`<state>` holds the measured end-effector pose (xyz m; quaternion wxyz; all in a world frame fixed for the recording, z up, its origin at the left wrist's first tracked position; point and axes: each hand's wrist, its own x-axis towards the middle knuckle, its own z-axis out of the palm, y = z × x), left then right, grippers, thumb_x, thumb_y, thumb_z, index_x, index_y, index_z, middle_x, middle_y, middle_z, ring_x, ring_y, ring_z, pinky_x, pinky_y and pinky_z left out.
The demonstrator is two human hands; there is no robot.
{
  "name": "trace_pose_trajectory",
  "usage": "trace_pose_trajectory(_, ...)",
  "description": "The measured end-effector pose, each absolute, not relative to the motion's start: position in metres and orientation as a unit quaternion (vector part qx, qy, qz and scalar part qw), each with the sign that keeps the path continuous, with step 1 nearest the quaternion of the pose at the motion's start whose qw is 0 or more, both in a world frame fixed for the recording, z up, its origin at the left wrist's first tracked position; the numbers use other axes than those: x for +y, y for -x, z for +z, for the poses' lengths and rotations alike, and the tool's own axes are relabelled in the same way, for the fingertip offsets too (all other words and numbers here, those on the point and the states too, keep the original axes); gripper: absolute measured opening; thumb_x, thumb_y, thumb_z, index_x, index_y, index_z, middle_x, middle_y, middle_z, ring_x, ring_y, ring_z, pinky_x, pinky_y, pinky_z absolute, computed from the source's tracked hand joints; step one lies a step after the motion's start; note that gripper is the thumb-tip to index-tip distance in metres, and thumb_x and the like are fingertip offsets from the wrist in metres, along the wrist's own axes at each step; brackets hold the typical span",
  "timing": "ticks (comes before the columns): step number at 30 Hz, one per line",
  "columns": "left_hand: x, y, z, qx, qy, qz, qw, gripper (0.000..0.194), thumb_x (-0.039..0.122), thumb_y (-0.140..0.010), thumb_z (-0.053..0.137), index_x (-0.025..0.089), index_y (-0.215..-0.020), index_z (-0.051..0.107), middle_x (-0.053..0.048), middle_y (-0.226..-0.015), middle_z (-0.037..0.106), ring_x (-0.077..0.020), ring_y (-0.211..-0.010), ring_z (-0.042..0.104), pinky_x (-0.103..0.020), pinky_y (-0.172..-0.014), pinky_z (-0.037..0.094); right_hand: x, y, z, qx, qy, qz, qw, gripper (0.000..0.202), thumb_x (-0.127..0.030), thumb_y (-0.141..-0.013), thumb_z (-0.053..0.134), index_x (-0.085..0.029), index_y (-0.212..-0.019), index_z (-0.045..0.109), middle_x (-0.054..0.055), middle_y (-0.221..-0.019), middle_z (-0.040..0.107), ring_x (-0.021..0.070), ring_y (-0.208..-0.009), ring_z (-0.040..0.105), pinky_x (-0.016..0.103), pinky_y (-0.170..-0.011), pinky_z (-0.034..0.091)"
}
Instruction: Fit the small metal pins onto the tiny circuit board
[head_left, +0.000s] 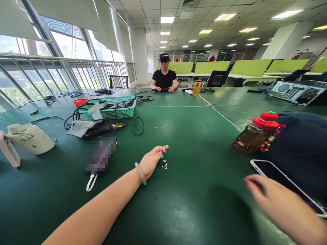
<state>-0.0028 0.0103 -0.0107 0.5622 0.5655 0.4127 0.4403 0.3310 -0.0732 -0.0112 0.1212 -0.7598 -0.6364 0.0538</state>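
Observation:
My left hand [151, 162], a pale bangle [140, 173] at its wrist, reaches over the middle of the green table. Its thumb and fingers pinch a small, clear bluish piece [162, 154], too small to name. Right below those fingertips lie several tiny black-and-white bits [165, 164]. On the right, my right hand [276, 197] hovers above the table beside a white-edged phone or tablet [278, 175], covering part of it. Its fingers look curled inward but are blurred, so whether it holds anything cannot be told.
A green basket [122, 110] with cables and gloves stands at left, near a pixelated slab [102, 156] and a cream pouch [34, 139]. A red-lidded bottle [251, 136] and dark bag [304, 149] sit right. A person [164, 76] sits across the table [199, 160].

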Motion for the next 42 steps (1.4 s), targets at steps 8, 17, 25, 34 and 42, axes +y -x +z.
trace_pose_trajectory(8, 0.003, -0.009, -0.011, 0.333, -0.540, 0.433, 0.641, 0.020, 0.038, -0.079, 0.054, 0.018, -0.079, 0.051, -0.011, -0.135, 0.041, -0.0227, -0.126, 0.033, -0.037, -0.104, 0.022, -0.010, -0.201, 0.009, -0.830, 0.517, 0.204, 0.039, 0.030, -0.033, -0.070, 0.063, -0.023, -0.097, 0.058, 0.004, -0.093, 0.061, 0.0185, -0.078, 0.058, 0.026, -0.065, 0.041)
trace_pose_trajectory(17, 0.016, -0.001, -0.020, 0.474, -0.595, 0.395, 0.515, 0.023, 0.032, -0.083, 0.044, 0.016, -0.093, 0.057, -0.005, -0.091, 0.056, -0.0127, -0.077, 0.049, -0.025, -0.069, 0.040, 0.019, -0.172, -0.019, -0.849, 0.465, 0.219, 0.122, 0.016, -0.025, -0.073, 0.064, -0.021, -0.088, 0.060, 0.001, -0.082, 0.056, 0.0124, -0.070, 0.052, 0.023, -0.062, 0.037)
trace_pose_trajectory(25, 0.022, 0.000, -0.022, 0.513, -0.622, 0.350, 0.477, 0.031, 0.030, -0.083, 0.043, 0.014, -0.105, 0.060, 0.003, -0.056, 0.048, -0.0085, -0.052, 0.044, -0.022, -0.054, 0.040, 0.021, -0.181, -0.027, -0.841, 0.432, 0.254, 0.204, 0.009, -0.025, -0.082, 0.054, -0.020, -0.075, 0.058, 0.000, -0.078, 0.057, 0.0119, -0.071, 0.052, 0.023, -0.065, 0.039)
trace_pose_trajectory(34, 0.017, -0.003, -0.023, 0.453, -0.646, 0.349, 0.505, 0.032, 0.027, -0.082, 0.048, 0.014, -0.107, 0.062, -0.006, -0.083, 0.064, -0.0121, -0.070, 0.059, -0.028, -0.072, 0.050, 0.021, -0.177, -0.030, -0.785, 0.463, 0.275, 0.307, 0.012, -0.026, -0.081, 0.054, -0.020, -0.072, 0.061, -0.001, -0.074, 0.061, 0.0117, -0.068, 0.054, 0.024, -0.064, 0.041)
trace_pose_trajectory(42, 0.012, -0.004, -0.018, 0.421, -0.676, 0.332, 0.506, 0.037, 0.024, -0.079, 0.053, 0.015, -0.115, 0.059, -0.008, -0.096, 0.066, -0.0155, -0.079, 0.063, -0.028, -0.073, 0.051, 0.021, -0.177, -0.029, -0.770, 0.470, 0.276, 0.332, 0.012, -0.026, -0.081, 0.055, -0.020, -0.072, 0.061, -0.001, -0.075, 0.062, 0.0117, -0.069, 0.054, 0.024, -0.066, 0.041)
